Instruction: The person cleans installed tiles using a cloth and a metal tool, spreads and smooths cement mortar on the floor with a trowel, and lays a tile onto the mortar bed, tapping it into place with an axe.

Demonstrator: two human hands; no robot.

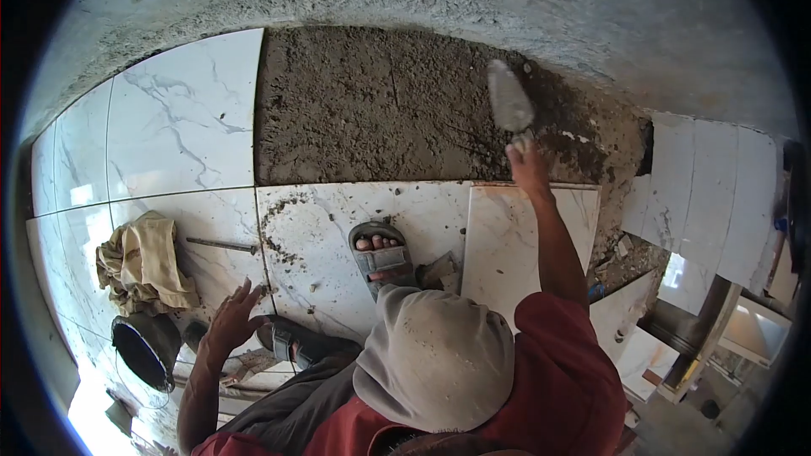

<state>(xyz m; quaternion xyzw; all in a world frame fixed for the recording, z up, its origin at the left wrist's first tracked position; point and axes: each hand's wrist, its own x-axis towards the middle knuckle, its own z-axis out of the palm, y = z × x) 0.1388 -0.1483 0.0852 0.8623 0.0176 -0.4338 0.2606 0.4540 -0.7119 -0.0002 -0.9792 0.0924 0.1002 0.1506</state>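
Note:
My right hand (529,167) is closed around the handle of a trowel (509,97). The blade, slightly blurred, lies over the right part of a bed of wet grey-brown mortar (363,110). My left hand (230,317) is held out at the lower left with its fingers apart and nothing in them. Below it is a sandalled foot, and a dark bucket (145,353) stands to its left. A marbled white tile (182,114) borders the mortar on the left. Another tile (507,245) lies under my right forearm, along the near edge of the mortar.
A crumpled tan cloth (145,262) and a thin dark bar (221,245) lie on the tiles at left. Mortar crumbs dot the tile around the other sandalled foot (382,255). A rough grey wall (372,0) runs along the back. Stacked tiles (710,186) and rubble are at right.

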